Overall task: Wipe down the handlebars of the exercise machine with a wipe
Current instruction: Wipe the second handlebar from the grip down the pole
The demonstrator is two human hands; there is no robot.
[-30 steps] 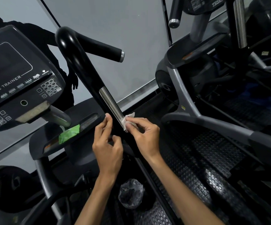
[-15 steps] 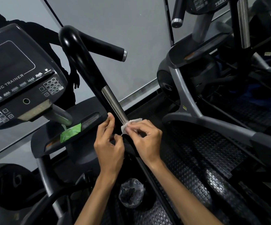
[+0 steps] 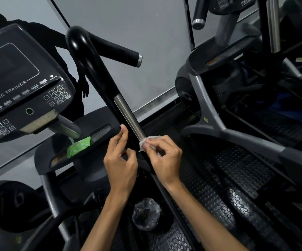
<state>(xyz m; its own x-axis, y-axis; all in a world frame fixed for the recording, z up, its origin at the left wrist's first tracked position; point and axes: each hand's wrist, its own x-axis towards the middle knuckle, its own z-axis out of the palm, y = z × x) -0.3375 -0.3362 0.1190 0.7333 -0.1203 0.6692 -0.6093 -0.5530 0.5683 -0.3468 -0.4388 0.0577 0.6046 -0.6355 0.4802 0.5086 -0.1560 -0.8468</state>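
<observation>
The right grip (image 3: 162, 154) pinched a white wipe (image 3: 144, 142) against the lower end of the steel strip (image 3: 128, 117) on the black handlebar (image 3: 99, 84). The left grip (image 3: 121, 156), fingers loosely curled, held nothing and touched the bar's side. To wipe well, wrap the wipe around the bar and drag along its length. Count: one wipe, two hands, one green packet (image 3: 78, 146), one console (image 3: 19, 84).

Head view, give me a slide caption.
Right hand pinches a white wipe against the handlebar; left hand steadies it.
</observation>
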